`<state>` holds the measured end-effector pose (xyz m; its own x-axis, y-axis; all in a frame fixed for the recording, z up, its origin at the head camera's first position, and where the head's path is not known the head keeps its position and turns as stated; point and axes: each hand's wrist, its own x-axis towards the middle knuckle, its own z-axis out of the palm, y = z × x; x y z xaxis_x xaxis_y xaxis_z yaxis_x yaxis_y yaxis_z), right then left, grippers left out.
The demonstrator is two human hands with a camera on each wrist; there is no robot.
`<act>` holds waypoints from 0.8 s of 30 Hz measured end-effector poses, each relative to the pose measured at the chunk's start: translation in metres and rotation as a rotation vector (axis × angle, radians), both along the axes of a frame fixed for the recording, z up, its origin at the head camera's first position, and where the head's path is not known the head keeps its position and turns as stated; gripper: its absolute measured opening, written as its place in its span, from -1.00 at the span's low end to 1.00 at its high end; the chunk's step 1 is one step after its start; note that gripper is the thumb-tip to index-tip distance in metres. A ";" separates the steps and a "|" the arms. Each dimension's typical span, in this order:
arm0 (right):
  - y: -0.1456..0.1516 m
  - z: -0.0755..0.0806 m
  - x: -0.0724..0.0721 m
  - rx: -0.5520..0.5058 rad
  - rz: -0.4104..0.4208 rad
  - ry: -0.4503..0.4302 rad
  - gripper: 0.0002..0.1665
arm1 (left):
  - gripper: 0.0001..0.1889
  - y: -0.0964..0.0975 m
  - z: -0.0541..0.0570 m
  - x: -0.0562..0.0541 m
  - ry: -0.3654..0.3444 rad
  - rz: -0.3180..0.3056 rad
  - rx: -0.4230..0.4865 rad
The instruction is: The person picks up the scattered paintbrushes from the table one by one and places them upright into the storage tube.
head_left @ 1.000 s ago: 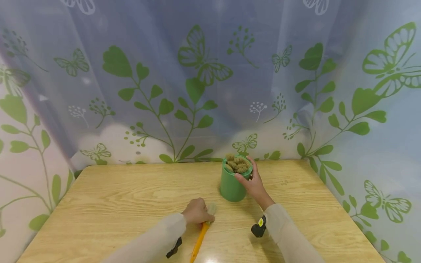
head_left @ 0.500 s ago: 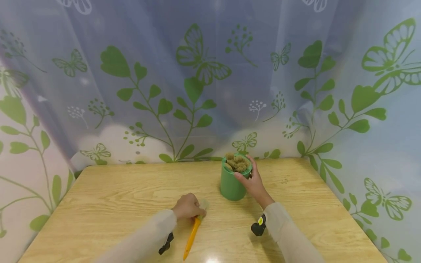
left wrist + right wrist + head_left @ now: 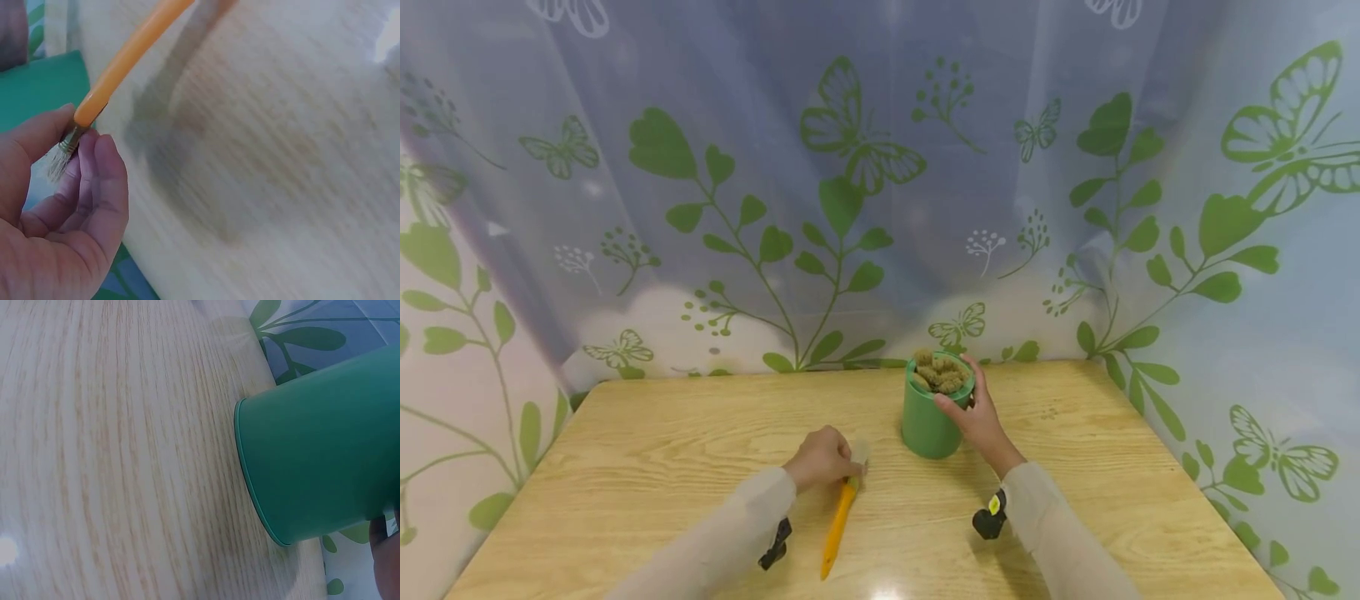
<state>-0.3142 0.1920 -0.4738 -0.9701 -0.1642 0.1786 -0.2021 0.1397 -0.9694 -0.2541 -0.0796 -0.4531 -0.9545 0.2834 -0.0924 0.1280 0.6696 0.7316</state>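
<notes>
My left hand (image 3: 823, 458) pinches a paintbrush (image 3: 837, 532) near its ferrule, between thumb and fingertips. In the left wrist view the orange handle (image 3: 128, 65) angles up and away from the fingers, and the pale bristles (image 3: 60, 159) point in toward the palm. A green cylindrical container (image 3: 927, 427) stands upright on the table, right of the brush. Around its upper right side my right hand (image 3: 983, 423) grips, thumb near the front of the rim and fingers behind. Several fuzzy, tan-green plant heads (image 3: 942, 375) poke out of its top. Most of the right hand is outside the right wrist view.
The wood-grain table (image 3: 700, 433) reaches back to a curtain (image 3: 880, 275) printed with green leaves and butterflies. The container stands near the table's back edge. Black wrist devices hang under both cuffs, such as the right camera mount (image 3: 990, 517).
My left hand has moved left and slightly away from me with the paintbrush, so the whole handle now shows. My right hand and the green container have stayed in place.
</notes>
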 end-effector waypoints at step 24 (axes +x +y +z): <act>-0.001 0.002 0.001 0.005 -0.001 -0.021 -0.07 | -0.72 -0.011 0.104 -0.036 -0.036 0.072 0.201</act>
<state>-0.3127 0.1914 -0.4720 -0.9739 -0.1638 0.1572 -0.1814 0.1453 -0.9726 -0.2902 -0.0903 -0.3494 -0.9702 0.2304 -0.0749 0.0567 0.5164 0.8545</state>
